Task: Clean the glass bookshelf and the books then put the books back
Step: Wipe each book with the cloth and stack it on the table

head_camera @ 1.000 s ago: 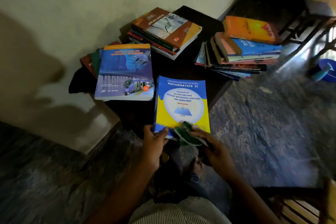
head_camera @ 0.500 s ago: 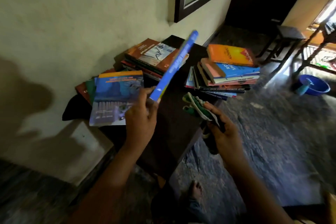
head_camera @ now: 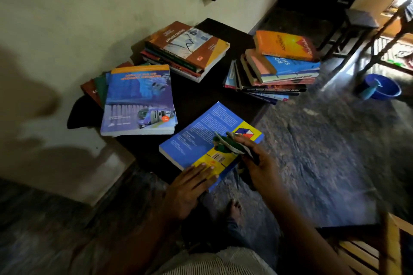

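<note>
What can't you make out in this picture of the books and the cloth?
Head view only.
Back-cover text of the blue and yellow book: too small, blurred.
Lower books under the train-cover book: covered, only edges show.
Cloth: bunched in the right hand, pattern unclear.
Glass bookshelf: outside the frame.

My left hand lies palm down, fingers straight and close together, forearm reaching in from below. My right hand sits just beside it, a little farther forward, fingers curled round a cloth, forearm coming in from the lower right
</note>
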Demonstrator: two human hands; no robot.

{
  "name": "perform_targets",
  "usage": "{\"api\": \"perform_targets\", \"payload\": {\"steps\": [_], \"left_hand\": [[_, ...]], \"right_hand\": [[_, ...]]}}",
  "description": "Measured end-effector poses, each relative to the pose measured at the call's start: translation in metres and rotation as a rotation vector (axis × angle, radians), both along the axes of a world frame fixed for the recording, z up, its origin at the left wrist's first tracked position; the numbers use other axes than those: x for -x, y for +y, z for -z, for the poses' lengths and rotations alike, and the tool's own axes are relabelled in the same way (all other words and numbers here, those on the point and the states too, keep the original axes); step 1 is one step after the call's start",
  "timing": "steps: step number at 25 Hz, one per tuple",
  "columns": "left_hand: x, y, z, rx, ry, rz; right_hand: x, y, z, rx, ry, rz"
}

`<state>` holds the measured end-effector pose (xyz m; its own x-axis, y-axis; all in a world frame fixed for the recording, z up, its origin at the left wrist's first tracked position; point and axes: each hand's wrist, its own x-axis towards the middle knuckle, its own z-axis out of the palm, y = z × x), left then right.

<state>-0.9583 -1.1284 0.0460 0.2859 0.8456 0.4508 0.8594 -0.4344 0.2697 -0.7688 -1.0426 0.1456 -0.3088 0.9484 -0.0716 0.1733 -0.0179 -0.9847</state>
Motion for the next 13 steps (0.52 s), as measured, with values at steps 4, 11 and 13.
{"api": "perform_targets", "payload": {"steps": [4,11,13], "left_hand": [[-0.005,-0.013,0.022,0.074,0.051,0.036],[0.038,0.026,-0.015,0.313,-0.62,-0.517],[0.057,0.042,-0.02,0.514,-0.547,-0.644]], "right_hand": [[0.02,0.025,0.005,-0.074,-0.12,-0.087],[0.065,0.105,0.03,-0.273,-0.263,-0.012],[0.073,0.121,0.048,-0.402,-0.442,0.07]]}}
